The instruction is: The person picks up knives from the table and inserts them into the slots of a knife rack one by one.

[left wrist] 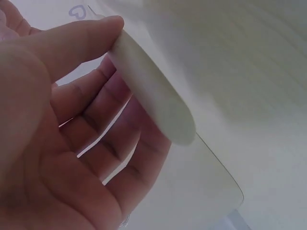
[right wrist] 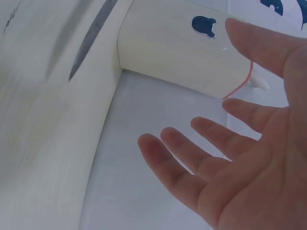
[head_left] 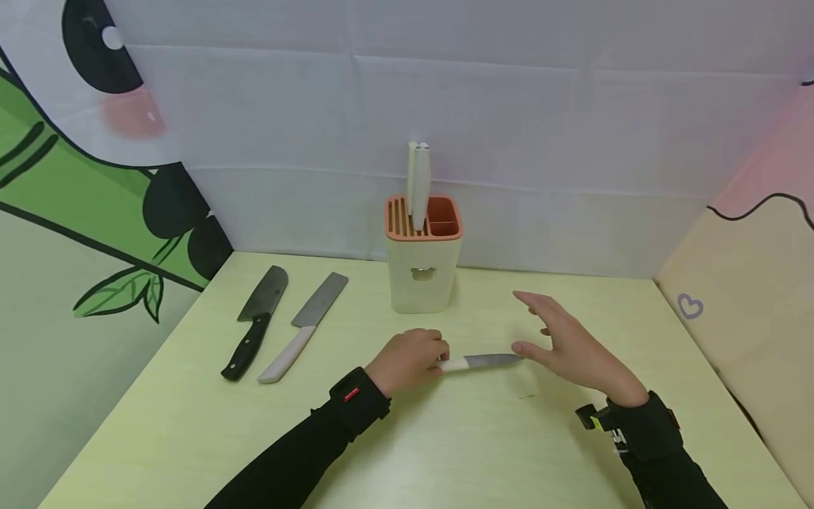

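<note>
"Fingers [left wrist: 144, 163] on the left hand [head_left: 405, 359]: what are they doing?"

"Pinching, with the thumb, the white handle of a small knife [head_left: 477, 362]."

"And on the right hand [head_left: 575, 353]?"

"Spread wide, near the blade's tip but apart from it."

"Where exactly is the knife?"

"About the middle of the bench [head_left: 509, 445], blade pointing to the right edge; whether it touches the wood, I can't tell."

"Beyond that?"

"Toward the left edge, a white-handled cleaver [head_left: 305, 334] and, closer to that edge, a black-handled cleaver [head_left: 259, 318] lie side by side, blades toward the far edge."

"Farthest back?"

"Near the middle of the far edge stands a cream holder [head_left: 416, 293] with an orange top; two white handles [head_left: 422, 184] rise from its slotted side."
</note>
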Demonstrator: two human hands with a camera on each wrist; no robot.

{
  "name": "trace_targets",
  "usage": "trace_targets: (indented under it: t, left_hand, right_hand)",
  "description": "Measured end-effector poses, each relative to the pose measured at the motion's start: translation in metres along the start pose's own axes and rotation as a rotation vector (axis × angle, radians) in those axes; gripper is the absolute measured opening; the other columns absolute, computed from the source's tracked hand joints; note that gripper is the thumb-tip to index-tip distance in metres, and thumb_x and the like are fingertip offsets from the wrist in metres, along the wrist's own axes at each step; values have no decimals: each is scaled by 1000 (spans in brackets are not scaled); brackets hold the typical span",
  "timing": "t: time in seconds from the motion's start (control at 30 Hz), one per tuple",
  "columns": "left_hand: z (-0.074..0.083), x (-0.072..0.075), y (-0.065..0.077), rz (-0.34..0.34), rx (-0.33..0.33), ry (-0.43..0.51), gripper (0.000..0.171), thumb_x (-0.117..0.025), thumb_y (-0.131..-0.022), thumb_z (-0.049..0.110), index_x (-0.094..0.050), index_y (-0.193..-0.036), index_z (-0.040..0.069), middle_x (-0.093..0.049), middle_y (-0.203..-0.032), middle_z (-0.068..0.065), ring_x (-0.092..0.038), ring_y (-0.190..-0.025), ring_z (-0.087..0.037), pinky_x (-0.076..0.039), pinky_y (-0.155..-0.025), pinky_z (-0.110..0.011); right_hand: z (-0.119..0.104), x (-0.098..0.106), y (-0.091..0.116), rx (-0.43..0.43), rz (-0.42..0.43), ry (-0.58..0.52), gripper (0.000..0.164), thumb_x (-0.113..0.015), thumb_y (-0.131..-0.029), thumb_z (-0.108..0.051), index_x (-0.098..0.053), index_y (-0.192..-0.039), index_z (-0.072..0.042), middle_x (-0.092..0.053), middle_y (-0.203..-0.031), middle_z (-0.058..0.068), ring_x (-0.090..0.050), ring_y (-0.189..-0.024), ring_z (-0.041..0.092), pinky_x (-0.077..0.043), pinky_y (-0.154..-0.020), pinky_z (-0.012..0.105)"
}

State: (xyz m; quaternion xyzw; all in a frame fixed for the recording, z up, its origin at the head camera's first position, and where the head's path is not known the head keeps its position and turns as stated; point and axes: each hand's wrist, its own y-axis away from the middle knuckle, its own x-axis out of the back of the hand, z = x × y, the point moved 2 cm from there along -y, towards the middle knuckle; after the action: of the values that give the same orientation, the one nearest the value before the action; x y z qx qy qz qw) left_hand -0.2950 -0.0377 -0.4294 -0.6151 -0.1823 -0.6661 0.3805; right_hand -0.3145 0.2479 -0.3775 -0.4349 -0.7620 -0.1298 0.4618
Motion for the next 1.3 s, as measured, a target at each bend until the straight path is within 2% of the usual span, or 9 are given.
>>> trace_targets:
  t: [0.17, 0.5, 0.8, 0.97, 1.13, 1.3]
  left_hand:
    - [3, -6, -8, -18, 6, -4, 9, -84, -91, 9, -79, -97, 13, -68, -91, 0, -63, -79, -16, -54, -67, -25]
    - [7, -11, -13, -44, 41, 35, 9, -85, -90, 9, -80, -97, 13, -67, -89, 1, -61, -77, -15, -51, -66, -24]
    - [8, -13, -10, -32, 38, 53, 10, -87, -89, 10, -80, -96, 12, -67, -88, -1, -61, -77, -16, -52, -66, -25]
    - [3, -13, -9, -50, 75, 79, 13, -88, -89, 14, -81, -99, 13, -70, -91, 1, -63, -78, -15, -52, -66, -26]
    - [-6, -5, -8, -54, 151, 135, 26, -84, -93, 27, -79, -116, 14, -74, -103, 1, -67, -90, -16, -55, -73, -29]
    - [-17, 14, -5, 36, 192, 291, 34, -75, -102, 30, -74, -131, 13, -74, -118, -3, -70, -105, -22, -58, -86, -37]
  right_hand:
    - [0, 0, 1, -8, -8, -17, 82, -76, -102, -27, -29, -168, -11, -38, -165, 16, -47, -142, 36, -53, -104, 62]
    - [0, 1, 2, -24, -13, -17, 83, -76, -101, -26, -28, -168, -11, -36, -166, 17, -45, -144, 38, -52, -105, 62]
    - [1, 0, 1, -12, -13, -27, 83, -76, -101, -27, -29, -168, -11, -36, -166, 16, -46, -144, 38, -53, -105, 62]
    - [1, -1, 0, -23, -20, -29, 83, -76, -101, -27, -29, -168, -12, -36, -166, 16, -46, -144, 38, -52, -105, 63]
    - [-2, -2, 0, -16, -19, -13, 83, -77, -101, -26, -30, -167, -10, -36, -166, 17, -46, -144, 38, -53, -105, 61]
    - [-7, -3, 0, 12, 4, 14, 78, -79, -99, -23, -38, -164, -10, -39, -165, 17, -46, -146, 37, -55, -104, 57]
